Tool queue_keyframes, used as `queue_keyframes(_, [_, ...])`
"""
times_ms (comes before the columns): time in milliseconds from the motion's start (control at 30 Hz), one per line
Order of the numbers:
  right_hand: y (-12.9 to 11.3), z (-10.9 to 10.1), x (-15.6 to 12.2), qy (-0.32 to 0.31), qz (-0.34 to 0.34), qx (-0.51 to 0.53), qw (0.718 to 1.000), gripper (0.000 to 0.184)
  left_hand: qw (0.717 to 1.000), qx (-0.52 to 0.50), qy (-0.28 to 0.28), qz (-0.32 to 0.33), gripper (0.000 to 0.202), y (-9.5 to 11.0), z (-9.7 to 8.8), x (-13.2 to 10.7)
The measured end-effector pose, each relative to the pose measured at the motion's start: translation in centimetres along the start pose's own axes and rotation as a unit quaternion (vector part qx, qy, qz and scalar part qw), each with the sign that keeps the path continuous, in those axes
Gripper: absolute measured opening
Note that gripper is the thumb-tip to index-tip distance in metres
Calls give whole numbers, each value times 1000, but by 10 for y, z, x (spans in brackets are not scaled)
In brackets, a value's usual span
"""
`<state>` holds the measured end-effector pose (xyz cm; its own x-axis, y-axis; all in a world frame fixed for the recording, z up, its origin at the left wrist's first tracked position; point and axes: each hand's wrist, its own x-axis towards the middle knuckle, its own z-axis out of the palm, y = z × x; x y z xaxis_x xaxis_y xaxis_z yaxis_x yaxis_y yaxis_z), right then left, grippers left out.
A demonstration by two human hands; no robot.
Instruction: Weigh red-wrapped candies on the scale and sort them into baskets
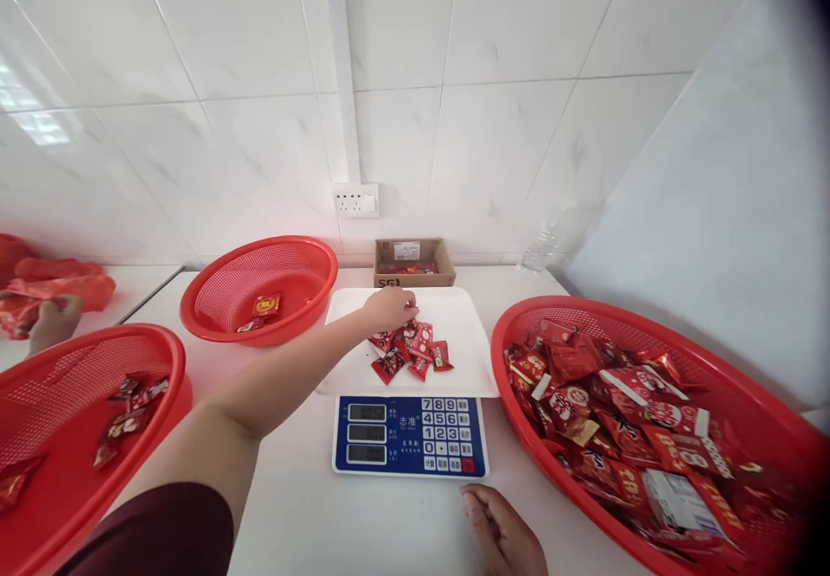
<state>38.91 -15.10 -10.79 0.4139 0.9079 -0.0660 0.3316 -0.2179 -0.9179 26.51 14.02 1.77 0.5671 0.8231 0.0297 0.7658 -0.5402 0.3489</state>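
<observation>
My left hand reaches over the white tray of a weighing scale. Its fingers are curled down onto a small pile of red sweet packets; whether they grip one I cannot make out. The scale's blue front panel shows three displays and a keypad. My right hand rests on the white table just in front of the scale's right corner, fingers loosely bent, nothing in it.
A large red basket full of red packets stands to the right. Two red baskets, one at back left and one at near left, hold a few packets. A cardboard box and plastic bottle stand by the tiled wall. Another person's hand is at far left.
</observation>
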Motion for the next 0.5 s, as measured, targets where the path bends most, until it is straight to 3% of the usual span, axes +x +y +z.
queue_keyframes(233, [0,0,1,23,-9,11,1000,41,999,-23,-32,33,26,1,-4,0])
queue_keyframes(333, [2,0,3,16,-8,-2,1000,42,998,-32,-24,43,22,0,-5,-12])
queue_keyframes(500, [4,0,6,15,-21,-44,999,44,998,-30,25,58,34,-9,-10,-43])
